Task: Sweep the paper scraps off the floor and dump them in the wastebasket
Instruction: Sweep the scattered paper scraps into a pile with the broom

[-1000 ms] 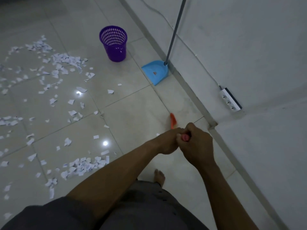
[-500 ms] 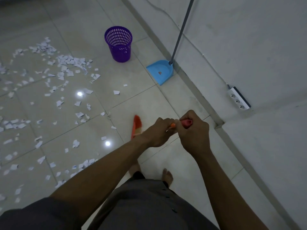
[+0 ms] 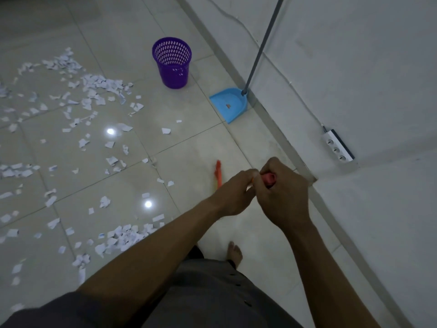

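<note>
Both hands are closed on the one orange-red plastic broom (image 3: 218,173). The right hand (image 3: 285,200) is wrapped over the pink top end of its handle and the left hand (image 3: 233,195) is curled on the shaft just below, so the two touch. The grip is therefore full on both sides, holding the broom. This stacked hold is judged to steer the head from above: the top hand acts as pivot and the lower hand drives the stroke. The broom head shows beyond the left knuckles, low over the glossy pale tiled floor (image 3: 189,150); contact with the floor cannot be told. The torn white paper scraps (image 3: 101,86) lie well to the left of the broom head, too many to count, in roughly three denser patches with loose pieces between, and none appears gathered yet. One purple perforated plastic wastebasket (image 3: 172,65) stands upright beyond the scraps. One blue plastic dustpan (image 3: 230,104) sits near it, its long grey handle (image 3: 261,46) leaning on the wall, probably parked within reach for the pickup stage. One white power strip (image 3: 338,146) with three sockets showing is fixed on the wall to the right. One bare foot (image 3: 235,252) is visible below the arms. Sweeping is judged barely begun, with collection and dumping both outstanding
</note>
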